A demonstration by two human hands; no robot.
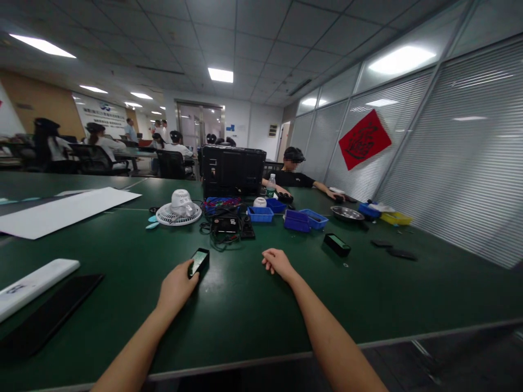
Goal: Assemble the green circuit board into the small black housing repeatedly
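My left hand [178, 283] grips a small black rectangular box [200, 262] by its sides, thumb on the near side. The top of the box shows a pale, shiny greenish face. To the right, my right hand [278, 262] hovers low over the green table [245, 321] with its fingers curled together; whatever may be between the fingertips is hidden. A second black box [337, 244] of the same look rests on the table beyond my right hand.
Ahead lie a black power unit with cables [224, 223], a white fan part [178, 212], blue bins [297, 220] and a metal bowl [347, 213]. A black case [233, 170] stands behind them. A co-worker [296, 177] sits at the far right. Long white [36, 286] and black [53, 310] pieces lie left.
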